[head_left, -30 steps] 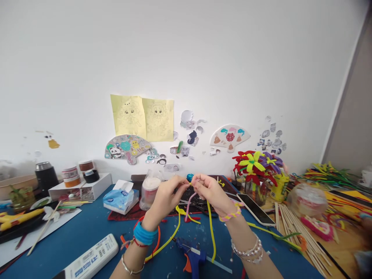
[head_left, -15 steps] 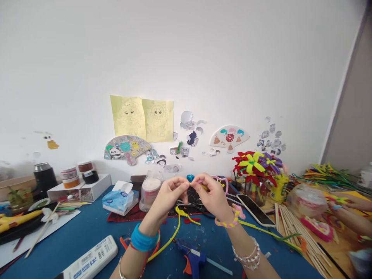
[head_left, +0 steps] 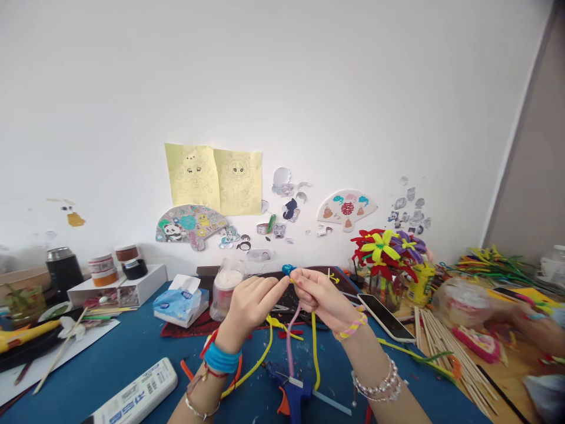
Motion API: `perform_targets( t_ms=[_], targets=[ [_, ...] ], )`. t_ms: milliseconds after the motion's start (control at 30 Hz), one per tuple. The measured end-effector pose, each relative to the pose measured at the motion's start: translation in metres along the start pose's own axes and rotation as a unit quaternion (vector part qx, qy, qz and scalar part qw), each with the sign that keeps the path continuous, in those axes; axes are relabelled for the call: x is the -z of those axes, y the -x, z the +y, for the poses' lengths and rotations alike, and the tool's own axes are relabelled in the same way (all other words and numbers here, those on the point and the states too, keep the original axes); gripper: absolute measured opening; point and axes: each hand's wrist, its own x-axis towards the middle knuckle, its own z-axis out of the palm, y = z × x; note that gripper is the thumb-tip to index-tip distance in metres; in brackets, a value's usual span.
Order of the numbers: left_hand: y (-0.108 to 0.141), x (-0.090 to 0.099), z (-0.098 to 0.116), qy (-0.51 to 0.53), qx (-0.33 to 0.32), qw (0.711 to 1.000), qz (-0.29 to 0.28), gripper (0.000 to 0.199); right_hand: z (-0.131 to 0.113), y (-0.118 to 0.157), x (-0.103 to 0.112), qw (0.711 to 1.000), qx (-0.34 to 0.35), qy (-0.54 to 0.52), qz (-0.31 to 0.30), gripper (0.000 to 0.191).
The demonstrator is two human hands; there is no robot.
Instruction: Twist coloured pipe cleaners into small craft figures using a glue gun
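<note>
Blue tabletop [head_left: 132, 341] cluttered; at centre, right hand [head_left: 318, 292] pinched on blue piece [head_left: 288, 269]; left hand [head_left: 249, 299] fingertips alongside, grip cannot be told; work apparently partway: piece shaped, pink stem [head_left: 289, 347], yellow stem [head_left: 315, 347] loose.

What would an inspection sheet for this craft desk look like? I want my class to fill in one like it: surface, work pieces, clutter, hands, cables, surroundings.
Surface: blue tabletop, small scraps scattered on it.
Work pieces: blue piece at the right fingertips; lilac strip and yellow strip hang below.
Clutter: glue gun, tissue pack, phone, wooden sticks.
Hands: right hand pinched by the blue piece; left hand reaches its fingertips, grip unclear.
Cables: nothing seen.
Surroundings: white wall with yellow sheets; another person's hand at far right, blurred.
</note>
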Motion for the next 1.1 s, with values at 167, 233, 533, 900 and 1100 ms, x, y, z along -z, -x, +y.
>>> perform_targets(
  t_ms=[167, 233, 533, 900, 1100],
  targets=[
    [0.003, -0.003, 0.002, -0.032, 0.023, 0.998, 0.056, 0.027, 0.003, 0.001, -0.004, 0.999, 0.002, -0.009, -0.031, 0.027],
    [0.000, 0.000, 0.003, -0.043, 0.013, 0.997, 0.062, 0.025, 0.004, 0.001, -0.006, 0.999, 0.002, -0.015, -0.037, 0.028],
    [-0.014, 0.017, 0.003, -0.070, -0.064, 0.995, 0.038, 0.035, 0.002, 0.001, -0.003, 0.993, -0.049, -0.075, -0.081, 0.031],
    [-0.004, 0.013, -0.004, -0.006, -0.023, 0.998, 0.054, 0.042, 0.003, -0.001, 0.002, 0.986, -0.078, -0.102, -0.108, 0.027],
    [-0.004, 0.013, -0.006, 0.007, -0.035, 0.997, 0.066, 0.038, 0.004, -0.001, 0.002, 0.985, -0.088, -0.100, -0.111, 0.027]
  ],
)
